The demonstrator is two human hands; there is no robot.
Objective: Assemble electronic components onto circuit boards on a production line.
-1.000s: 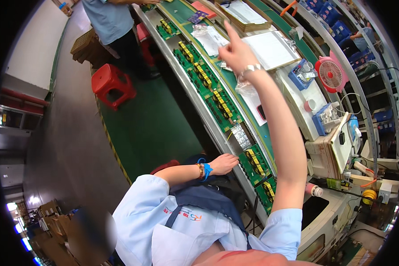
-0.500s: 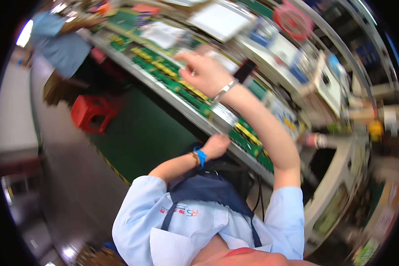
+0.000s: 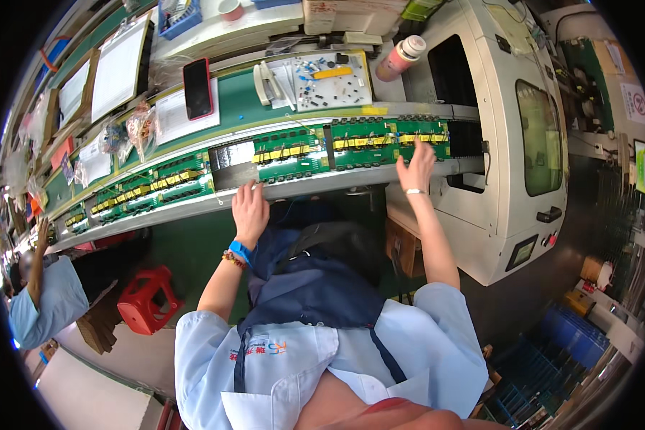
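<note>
My left hand (image 3: 250, 212) rests at the near edge of the conveyor rail (image 3: 183, 209), its slightly bent fingertips beside a gap between circuit boards. Just right of it lies a green circuit board (image 3: 288, 154) with yellow parts along its middle. My right hand (image 3: 417, 170) reaches over the rail with thumb and fingers apart, fingertips at the yellow strip of the rightmost circuit board (image 3: 437, 147). Another green circuit board (image 3: 362, 143) lies between the hands. Neither hand visibly holds anything. More circuit boards (image 3: 150, 185) line the rail on the left.
A white machine (image 3: 480, 215) takes in the rail's right end. Behind the rail are a tray of small components (image 3: 337, 93), a pink bottle (image 3: 400, 59) and a phone (image 3: 198, 88). A red stool (image 3: 149, 301) and a co-worker (image 3: 46, 294) are at left.
My view has swung toward the machine. My right hand, raised over the boards on the left before, is now at the rightmost board. My left hand has come onto the rail edge.
</note>
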